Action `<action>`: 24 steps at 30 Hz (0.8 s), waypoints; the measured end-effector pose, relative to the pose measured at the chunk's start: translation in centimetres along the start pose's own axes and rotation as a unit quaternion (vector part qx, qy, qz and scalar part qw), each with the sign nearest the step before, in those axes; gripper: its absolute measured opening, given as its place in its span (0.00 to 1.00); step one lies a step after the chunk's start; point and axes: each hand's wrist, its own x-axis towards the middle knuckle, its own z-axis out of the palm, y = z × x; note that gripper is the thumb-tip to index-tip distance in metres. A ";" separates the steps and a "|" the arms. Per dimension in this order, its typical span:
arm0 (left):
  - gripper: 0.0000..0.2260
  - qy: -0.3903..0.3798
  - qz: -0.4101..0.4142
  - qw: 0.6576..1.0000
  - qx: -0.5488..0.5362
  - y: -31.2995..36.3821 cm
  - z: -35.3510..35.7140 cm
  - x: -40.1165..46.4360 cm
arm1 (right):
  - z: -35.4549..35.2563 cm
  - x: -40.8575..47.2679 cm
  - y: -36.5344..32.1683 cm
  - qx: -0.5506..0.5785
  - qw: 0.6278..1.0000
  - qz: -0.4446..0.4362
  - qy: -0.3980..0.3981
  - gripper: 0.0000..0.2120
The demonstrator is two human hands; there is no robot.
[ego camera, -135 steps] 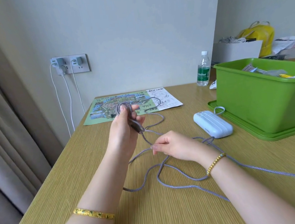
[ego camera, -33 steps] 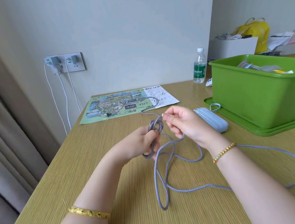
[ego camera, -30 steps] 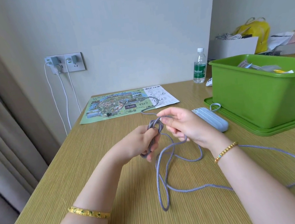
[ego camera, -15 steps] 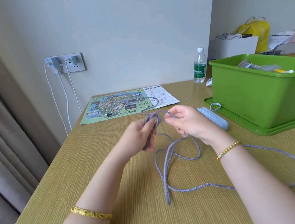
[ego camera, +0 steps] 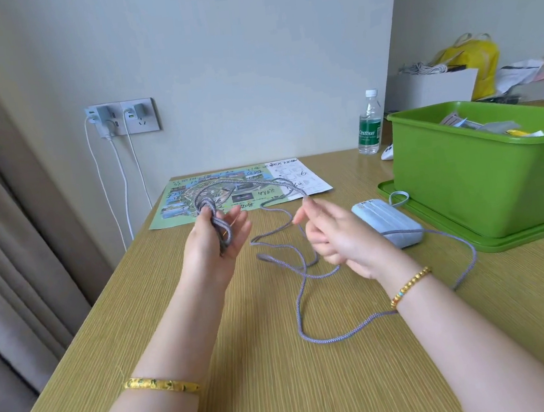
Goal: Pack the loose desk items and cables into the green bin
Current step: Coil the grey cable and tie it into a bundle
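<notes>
A long grey braided cable [ego camera: 302, 290] lies in loose loops on the wooden desk [ego camera: 285, 390]. My left hand [ego camera: 215, 242] is raised above the desk and holds a small coil of that cable against its palm. A stretch of cable arcs from the coil across to my right hand [ego camera: 331, 233], which pinches it between thumb and forefinger. The green bin [ego camera: 484, 178] stands at the right on its green lid, with papers inside. A pale blue power bank [ego camera: 389, 221] rests beside the bin, and the cable passes over its near end.
A printed map sheet [ego camera: 238, 189] lies at the desk's far side. A water bottle [ego camera: 369, 123] stands by the wall, a white mouse [ego camera: 387, 152] next to it. Two chargers sit in the wall socket [ego camera: 121, 118]. A white box and yellow bag are behind the bin.
My hands have moved apart and upward. A stretch of cable is now drawn out between them, and the loose loops on the desk have shrunk and shifted.
</notes>
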 end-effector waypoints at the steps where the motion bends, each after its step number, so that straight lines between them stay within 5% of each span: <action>1: 0.16 0.001 0.003 1.000 -0.007 0.1 0.0 0.1 | 0.0 0.2 0.1 0.020 0.999 -0.004 0.024 0.16; 4: 0.17 0.002 0.018 0.999 -0.027 0.4 0.0 0.3 | -0.5 0.4 0.6 -0.029 0.998 0.048 0.025 0.17; 11: 0.14 0.019 0.063 0.997 0.031 0.1 -0.2 0.6 | 0.4 0.0 1.1 -0.211 0.954 0.168 -0.131 0.17; 19: 0.18 0.027 0.065 0.989 0.132 0.0 -0.3 1.0 | 0.4 -0.1 1.1 -0.232 0.952 0.169 -0.108 0.17; 24: 0.12 0.032 0.078 0.989 0.119 0.3 -0.3 1.2 | -0.3 -0.1 1.1 -0.190 0.969 0.132 -0.086 0.13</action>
